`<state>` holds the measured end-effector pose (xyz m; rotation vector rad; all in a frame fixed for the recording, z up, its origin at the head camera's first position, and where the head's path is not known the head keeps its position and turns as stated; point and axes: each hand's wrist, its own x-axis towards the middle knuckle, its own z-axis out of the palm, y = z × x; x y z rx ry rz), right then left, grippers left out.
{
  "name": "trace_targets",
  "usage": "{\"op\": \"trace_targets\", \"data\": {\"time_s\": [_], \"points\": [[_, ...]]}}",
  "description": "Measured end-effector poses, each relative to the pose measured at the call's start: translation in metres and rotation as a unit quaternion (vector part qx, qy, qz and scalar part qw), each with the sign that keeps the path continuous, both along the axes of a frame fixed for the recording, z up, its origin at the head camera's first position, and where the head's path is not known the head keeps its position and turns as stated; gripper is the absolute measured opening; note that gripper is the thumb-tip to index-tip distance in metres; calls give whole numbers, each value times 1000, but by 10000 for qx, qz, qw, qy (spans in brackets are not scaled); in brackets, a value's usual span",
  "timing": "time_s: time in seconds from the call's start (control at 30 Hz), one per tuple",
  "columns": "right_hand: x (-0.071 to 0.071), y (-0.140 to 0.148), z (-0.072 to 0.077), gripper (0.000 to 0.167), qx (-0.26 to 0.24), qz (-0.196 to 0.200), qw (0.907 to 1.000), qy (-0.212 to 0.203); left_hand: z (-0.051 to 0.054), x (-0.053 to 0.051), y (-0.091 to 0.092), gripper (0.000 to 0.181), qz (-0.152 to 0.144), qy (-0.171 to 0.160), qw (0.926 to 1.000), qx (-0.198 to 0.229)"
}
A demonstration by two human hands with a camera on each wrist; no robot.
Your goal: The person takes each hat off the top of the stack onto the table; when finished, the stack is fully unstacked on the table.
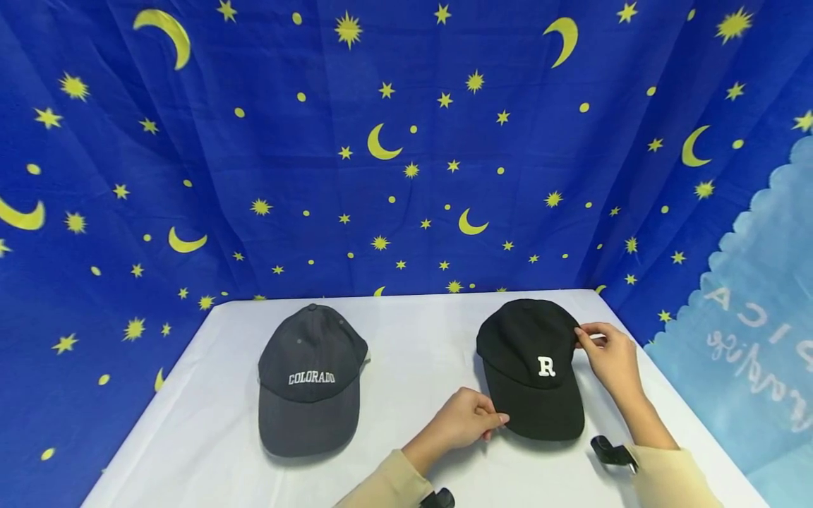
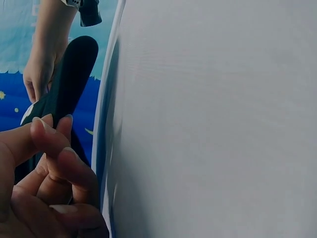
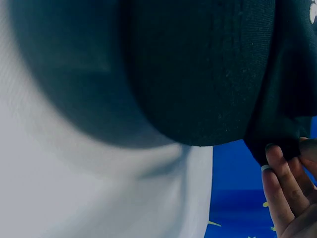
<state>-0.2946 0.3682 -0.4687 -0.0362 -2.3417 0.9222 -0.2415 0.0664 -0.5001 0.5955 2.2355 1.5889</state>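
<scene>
A black baseball cap (image 1: 527,346) with a white letter R on its front is at the right of the table, its brim toward me. My left hand (image 1: 466,420) pinches the left edge of the brim between thumb and fingers. On the other side, my right hand (image 1: 612,356) pinches the cap's right side, higher up near the crown. The right wrist view shows the fingers (image 3: 280,183) on the cap's lower edge, with the brim (image 3: 193,74) above the white cloth. A dark grey cap (image 1: 311,381) reading COLORADO lies to the left, apart from both hands.
A white cloth covers the table (image 1: 406,339). Behind it hangs a blue curtain (image 1: 419,190) with yellow moons and stars. A light blue cloth (image 1: 756,317) with white lettering hangs at the right. Black devices (image 1: 611,451) are at both wrists.
</scene>
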Motion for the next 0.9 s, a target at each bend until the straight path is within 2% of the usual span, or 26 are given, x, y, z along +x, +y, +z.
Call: {"op": "trace_targets", "data": {"time_s": [0.27, 0.53, 0.9], "points": [[1, 7, -2, 17, 76, -90, 9998, -170, 0, 2, 8, 29, 55, 61, 10000, -37], [2, 13, 5, 21, 47, -158, 9994, -303, -2, -2, 20, 30, 70, -1, 9997, -217], [6, 25, 10, 24, -80, -246, 9987, -436, 10, -4, 34, 28, -121, -26, 9997, -192]]}}
